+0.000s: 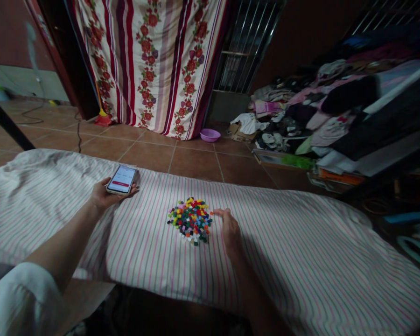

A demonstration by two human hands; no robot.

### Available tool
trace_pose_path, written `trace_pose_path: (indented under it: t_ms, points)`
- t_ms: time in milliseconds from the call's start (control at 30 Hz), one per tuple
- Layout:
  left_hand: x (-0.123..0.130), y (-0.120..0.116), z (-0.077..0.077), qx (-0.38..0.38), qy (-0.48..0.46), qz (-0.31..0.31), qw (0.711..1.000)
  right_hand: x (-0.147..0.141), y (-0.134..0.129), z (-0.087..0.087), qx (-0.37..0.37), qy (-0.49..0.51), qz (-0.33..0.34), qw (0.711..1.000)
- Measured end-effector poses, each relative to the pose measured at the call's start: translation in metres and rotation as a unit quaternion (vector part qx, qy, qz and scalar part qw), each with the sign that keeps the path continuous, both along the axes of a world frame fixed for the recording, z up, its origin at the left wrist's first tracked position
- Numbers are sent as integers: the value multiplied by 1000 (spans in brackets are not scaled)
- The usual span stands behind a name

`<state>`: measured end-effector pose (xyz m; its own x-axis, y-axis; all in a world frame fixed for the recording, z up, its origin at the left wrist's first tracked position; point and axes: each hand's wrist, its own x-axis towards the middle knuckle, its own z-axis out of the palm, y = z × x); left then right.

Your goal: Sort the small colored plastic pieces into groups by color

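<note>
Left hand (105, 193) gripping a phone (122, 179), writing too small to read; right hand (231, 232) at an orange block (212, 213) beside heaped coloured blocks (191, 220) on striped cloth (145, 247), finger closure indeterminable; purple basin (210, 136) beyond.

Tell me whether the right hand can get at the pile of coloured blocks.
Likely yes: the right hand is just beside the pile of coloured blocks, with nothing visible blocking it.

The phone (122, 178) shows screen text too small and blurred to read.

Floral curtain (147, 65), purple basin (210, 138), heaped clothes (304, 109), barred window (245, 51)
</note>
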<state>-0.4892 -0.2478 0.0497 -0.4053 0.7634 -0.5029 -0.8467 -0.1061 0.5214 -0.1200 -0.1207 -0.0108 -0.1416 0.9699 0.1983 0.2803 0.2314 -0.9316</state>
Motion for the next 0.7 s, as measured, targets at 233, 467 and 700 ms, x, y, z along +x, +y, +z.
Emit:
trace_pose_path:
  t_ms: [233,467,700]
  points:
    - [-9,-8,-4,-10,-19,17,1000,0,0,3,-9,2,0,1000]
    - [-7,-10,-5,-24,-10,33,999,4,3,2,-40,-11,4,999]
    - [-10,-19,4,-89,5,82,993,8,2,1,-42,-6,0,999]
